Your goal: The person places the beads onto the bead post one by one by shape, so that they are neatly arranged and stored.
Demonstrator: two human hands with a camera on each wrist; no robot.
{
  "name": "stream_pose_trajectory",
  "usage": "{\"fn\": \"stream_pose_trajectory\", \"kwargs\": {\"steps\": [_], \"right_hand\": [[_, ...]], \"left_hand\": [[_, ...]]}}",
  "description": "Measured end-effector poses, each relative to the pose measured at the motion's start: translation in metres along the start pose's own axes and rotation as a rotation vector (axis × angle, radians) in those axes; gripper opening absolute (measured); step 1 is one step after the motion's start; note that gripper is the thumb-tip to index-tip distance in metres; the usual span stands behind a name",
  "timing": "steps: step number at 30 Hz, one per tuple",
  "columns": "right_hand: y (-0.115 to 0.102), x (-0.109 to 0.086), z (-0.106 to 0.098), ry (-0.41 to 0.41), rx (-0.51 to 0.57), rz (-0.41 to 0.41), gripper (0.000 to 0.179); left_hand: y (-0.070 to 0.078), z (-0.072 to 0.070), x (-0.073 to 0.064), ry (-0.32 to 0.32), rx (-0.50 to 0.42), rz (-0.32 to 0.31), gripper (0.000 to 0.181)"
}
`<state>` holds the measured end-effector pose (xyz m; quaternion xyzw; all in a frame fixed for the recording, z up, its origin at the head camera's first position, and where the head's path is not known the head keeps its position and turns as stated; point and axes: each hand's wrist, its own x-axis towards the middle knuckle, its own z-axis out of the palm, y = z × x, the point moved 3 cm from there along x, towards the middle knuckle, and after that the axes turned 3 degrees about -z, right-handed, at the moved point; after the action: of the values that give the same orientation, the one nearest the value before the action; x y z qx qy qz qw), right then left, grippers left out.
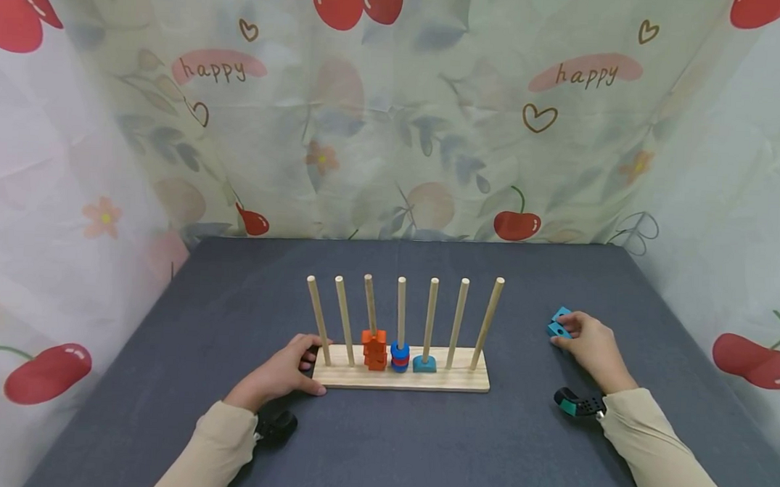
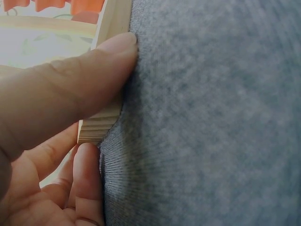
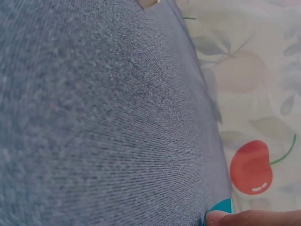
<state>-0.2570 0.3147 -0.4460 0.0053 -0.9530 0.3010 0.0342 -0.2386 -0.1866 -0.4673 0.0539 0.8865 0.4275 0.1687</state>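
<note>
A wooden peg board (image 1: 400, 378) with several upright pegs stands on the dark table. My left hand (image 1: 283, 373) grips its left end, thumb along the front edge; in the left wrist view the thumb (image 2: 70, 87) lies against the wood. Orange blocks (image 1: 374, 350) are stacked on the third peg from the left, blue and red rings (image 1: 399, 357) on the fourth, and a teal half-round block (image 1: 425, 364) on the fifth. Off to the right, my right hand (image 1: 588, 345) pinches light-blue blocks (image 1: 559, 330) with holes, two pieces showing. In the right wrist view only a teal corner (image 3: 225, 205) appears beside a finger.
Dark cloth covers the table (image 1: 420, 448). A patterned curtain (image 1: 395, 127) hangs behind the table and along both sides. Black wrist devices sit under the left wrist (image 1: 277, 427) and the right wrist (image 1: 577, 404).
</note>
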Motion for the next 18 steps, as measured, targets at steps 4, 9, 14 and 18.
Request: {"fn": "stream_pose_trajectory", "kwargs": {"steps": [4, 9, 14, 18], "right_hand": [[0.000, 0.001, 0.000, 0.001, -0.020, -0.024, 0.036], [-0.004, 0.001, 0.000, -0.028, -0.031, -0.017, 0.035], [-0.017, 0.003, -0.003, -0.017, 0.032, 0.021, 0.034], [-0.034, 0.001, -0.009, 0.034, 0.089, 0.015, 0.039]], "left_hand": [[0.001, -0.001, -0.001, -0.001, 0.001, 0.013, 0.077], [0.002, -0.001, -0.002, -0.008, 0.004, 0.017, 0.076], [0.001, 0.000, -0.002, -0.001, 0.004, 0.001, 0.078], [0.001, 0.000, -0.002, 0.003, -0.002, 0.000, 0.078]]}}
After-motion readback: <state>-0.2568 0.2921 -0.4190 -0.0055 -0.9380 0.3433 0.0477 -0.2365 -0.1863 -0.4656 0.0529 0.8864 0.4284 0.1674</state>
